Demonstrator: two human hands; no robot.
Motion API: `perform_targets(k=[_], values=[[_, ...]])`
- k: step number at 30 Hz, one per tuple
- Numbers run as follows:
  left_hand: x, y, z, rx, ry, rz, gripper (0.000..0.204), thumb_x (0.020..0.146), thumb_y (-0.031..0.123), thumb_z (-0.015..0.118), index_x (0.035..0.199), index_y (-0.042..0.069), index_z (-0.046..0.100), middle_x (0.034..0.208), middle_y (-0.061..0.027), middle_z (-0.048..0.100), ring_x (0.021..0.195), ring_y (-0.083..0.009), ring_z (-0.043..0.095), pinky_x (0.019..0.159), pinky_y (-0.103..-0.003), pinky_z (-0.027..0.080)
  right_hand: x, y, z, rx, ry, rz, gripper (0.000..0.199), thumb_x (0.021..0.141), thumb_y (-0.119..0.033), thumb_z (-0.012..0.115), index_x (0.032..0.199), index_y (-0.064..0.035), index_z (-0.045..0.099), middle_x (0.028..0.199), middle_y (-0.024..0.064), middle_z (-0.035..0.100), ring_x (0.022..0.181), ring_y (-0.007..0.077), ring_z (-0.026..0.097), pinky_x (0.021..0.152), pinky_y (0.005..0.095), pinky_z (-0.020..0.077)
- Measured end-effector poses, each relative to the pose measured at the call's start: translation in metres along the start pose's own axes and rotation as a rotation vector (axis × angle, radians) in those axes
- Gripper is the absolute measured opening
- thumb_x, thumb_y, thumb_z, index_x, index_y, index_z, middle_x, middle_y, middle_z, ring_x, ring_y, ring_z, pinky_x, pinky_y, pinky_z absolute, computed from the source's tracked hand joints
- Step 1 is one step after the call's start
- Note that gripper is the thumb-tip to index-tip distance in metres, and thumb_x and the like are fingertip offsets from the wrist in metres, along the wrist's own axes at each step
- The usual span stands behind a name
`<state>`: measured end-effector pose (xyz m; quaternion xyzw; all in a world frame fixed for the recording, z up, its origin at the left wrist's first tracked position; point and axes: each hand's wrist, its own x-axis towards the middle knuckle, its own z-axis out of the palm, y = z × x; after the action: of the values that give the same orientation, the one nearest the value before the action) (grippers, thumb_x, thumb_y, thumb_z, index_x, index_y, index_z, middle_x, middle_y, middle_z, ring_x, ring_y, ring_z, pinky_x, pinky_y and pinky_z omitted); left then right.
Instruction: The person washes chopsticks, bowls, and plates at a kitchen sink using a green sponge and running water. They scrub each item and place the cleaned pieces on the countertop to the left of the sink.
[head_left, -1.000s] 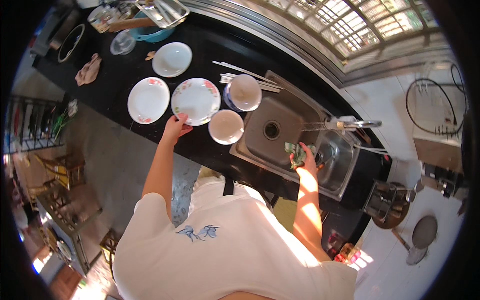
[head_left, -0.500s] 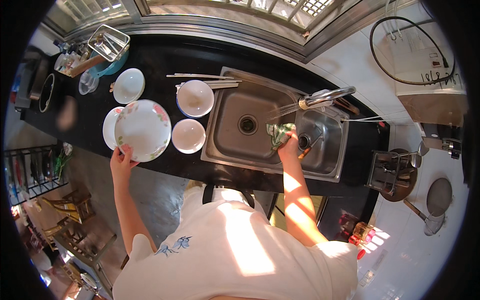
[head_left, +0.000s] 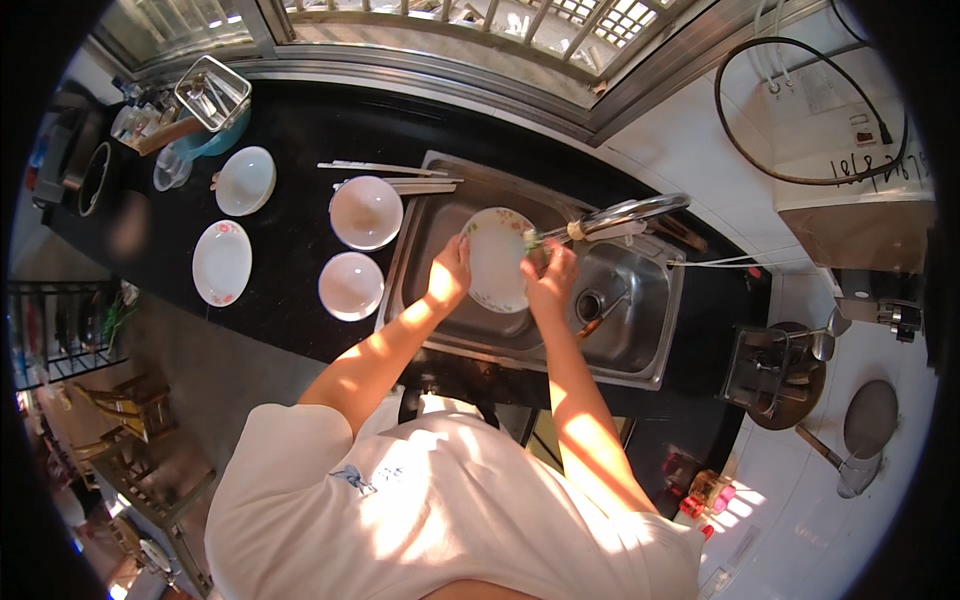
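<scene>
A round white plate with a floral rim is held over the large basin of the steel sink. My left hand grips its left edge. In my right hand is a green and white cloth, mostly covered by the fingers, at the plate's right side. The faucet reaches in just beyond that hand; whether water runs onto the plate is hard to make out. Left of the sink stand two bowls, a farther bowl and a nearer bowl.
Chopsticks lie by the sink's far left corner. Further left are an oval flower-rimmed plate, another white bowl and a wire basket. An orange-handled utensil rests in the small basin. A utensil rack stands at right.
The large floral plate has moved from the left counter to the sink in my left hand. My right hand has brought the cloth left to the plate. The oval plate is now uncovered.
</scene>
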<state>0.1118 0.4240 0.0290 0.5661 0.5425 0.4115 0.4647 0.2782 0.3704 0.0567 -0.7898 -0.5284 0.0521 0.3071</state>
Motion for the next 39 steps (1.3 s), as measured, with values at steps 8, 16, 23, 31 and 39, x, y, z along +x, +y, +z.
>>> perform_targets(k=[8, 16, 23, 31, 39], values=[[-0.007, 0.009, 0.031, 0.085, -0.223, -0.131, 0.043, 0.099, 0.035, 0.033, 0.106, 0.000, 0.056, 0.097, -0.0265, 0.061, 0.094, -0.0443, 0.057, 0.078, -0.046, 0.045, 0.027, 0.004, 0.023, -0.132, -0.106, 0.040, 0.031, 0.082, -0.024, 0.063, 0.111, -0.0133, 0.059, 0.117, 0.0159, 0.046, 0.108, 0.0351, 0.049, 0.087, 0.0437, 0.0433], [0.027, -0.018, 0.037, -0.112, -0.099, -0.167, 0.049, 0.101, 0.038, 0.031, 0.100, -0.003, 0.058, 0.093, -0.0181, 0.063, 0.086, -0.0242, 0.059, 0.077, -0.035, 0.044, 0.006, -0.008, 0.003, 0.260, -0.322, -0.245, 0.016, 0.085, -0.022, 0.062, 0.089, -0.0063, 0.061, 0.088, 0.0116, 0.049, 0.079, 0.0303, 0.055, 0.069, 0.0394, 0.0465], [0.008, 0.002, 0.045, -0.035, -0.169, -0.122, 0.050, 0.099, 0.039, 0.031, 0.100, -0.002, 0.059, 0.089, -0.0250, 0.062, 0.087, -0.0414, 0.059, 0.075, -0.042, 0.045, 0.030, 0.030, 0.028, -0.083, -0.104, -0.104, 0.026, 0.085, -0.028, 0.060, 0.091, -0.0034, 0.058, 0.112, 0.0165, 0.052, 0.097, 0.0355, 0.054, 0.081, 0.0447, 0.0439], [0.035, -0.007, 0.031, -0.016, -0.126, -0.183, 0.047, 0.100, 0.036, 0.034, 0.098, -0.004, 0.059, 0.090, -0.0202, 0.064, 0.085, -0.0307, 0.061, 0.075, -0.037, 0.045, 0.006, 0.018, 0.009, 0.352, -0.565, -0.397, 0.021, 0.079, -0.017, 0.068, 0.089, -0.0021, 0.056, 0.101, 0.0158, 0.047, 0.089, 0.0331, 0.051, 0.077, 0.0385, 0.0444], [0.024, -0.006, 0.022, 0.131, -0.311, -0.095, 0.043, 0.099, 0.034, 0.036, 0.102, -0.001, 0.060, 0.091, -0.0213, 0.064, 0.088, -0.0384, 0.061, 0.075, -0.040, 0.046, 0.028, 0.050, -0.008, 0.130, -0.357, -0.269, 0.025, 0.073, -0.015, 0.072, 0.092, -0.0042, 0.060, 0.112, 0.0166, 0.049, 0.109, 0.0350, 0.048, 0.091, 0.0409, 0.0400]])
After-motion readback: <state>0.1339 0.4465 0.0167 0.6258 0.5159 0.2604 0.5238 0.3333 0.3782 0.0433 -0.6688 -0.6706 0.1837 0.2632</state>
